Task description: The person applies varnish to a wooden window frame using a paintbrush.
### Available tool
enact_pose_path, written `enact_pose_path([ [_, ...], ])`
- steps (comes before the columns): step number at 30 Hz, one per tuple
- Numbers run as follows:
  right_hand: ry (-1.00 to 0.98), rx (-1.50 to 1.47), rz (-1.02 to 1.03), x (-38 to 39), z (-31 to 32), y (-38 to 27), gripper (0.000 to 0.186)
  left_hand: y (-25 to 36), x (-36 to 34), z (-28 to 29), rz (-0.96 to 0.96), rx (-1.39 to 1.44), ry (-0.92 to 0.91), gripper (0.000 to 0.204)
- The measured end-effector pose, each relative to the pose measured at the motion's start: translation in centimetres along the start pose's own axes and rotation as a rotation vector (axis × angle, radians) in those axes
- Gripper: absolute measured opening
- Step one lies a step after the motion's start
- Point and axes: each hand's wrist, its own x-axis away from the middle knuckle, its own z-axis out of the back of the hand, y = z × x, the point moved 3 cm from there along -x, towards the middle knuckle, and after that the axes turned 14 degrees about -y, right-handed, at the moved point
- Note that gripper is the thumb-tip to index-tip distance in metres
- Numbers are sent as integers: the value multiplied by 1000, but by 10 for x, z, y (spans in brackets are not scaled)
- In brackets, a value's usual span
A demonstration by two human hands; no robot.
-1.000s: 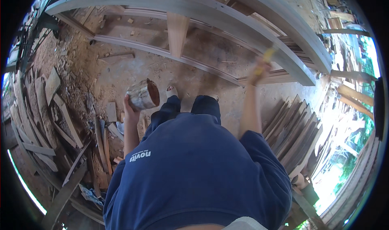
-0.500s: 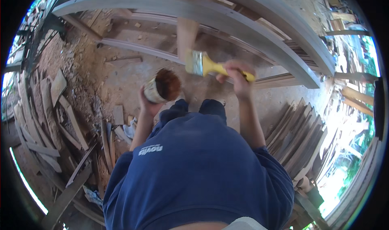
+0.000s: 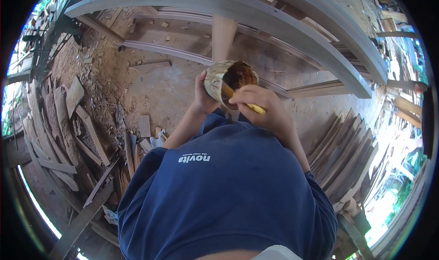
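Note:
My left hand (image 3: 204, 95) grips a round, pale, stained pot (image 3: 214, 80) from its left side, tilted so that its mouth faces right. Reddish-brown stain coats the inside wall. Closed round the yellow handle of a paintbrush (image 3: 256, 108) is my right hand (image 3: 263, 102), at the pot's mouth. The brush's head is inside the pot, its bristles hidden. Just beyond the pot stands a light wooden post (image 3: 223, 38), which meets a long grey timber beam (image 3: 183, 0).
Grey beams and rails form a frame across the far side. Split boards (image 3: 340, 145) are stacked at right. Scrap wood (image 3: 64, 118) is heaped at left, beside wood chips (image 3: 109, 88) on the concrete floor (image 3: 155, 90).
The brush has moved from beside the post, down into the pot. My left hand has carried the pot up and right, bringing both hands together.

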Motion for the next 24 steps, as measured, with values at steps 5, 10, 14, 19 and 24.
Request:
enact_pose_path([
  [5, 86, 103, 8, 1, 6, 15, 17, 7, -6, -12, -10, -30, -38, 76],
  [10, 261, -533, 231, -18, 6, 67, 16, 23, 5, 48, -134, 3, 101, 74],
  [14, 537, -62, 284, -41, 34, 121, 20, 45, 18, 65, -317, 7, 345, 73],
  [19, 577, 290, 111, 7, 82, 227, 24, 54, 41, 60, -268, -122, 484, 72],
  [24, 868, -257, 86, 151, 123, 270, 26, 35, 41, 48, -203, -216, 620, 69],
])
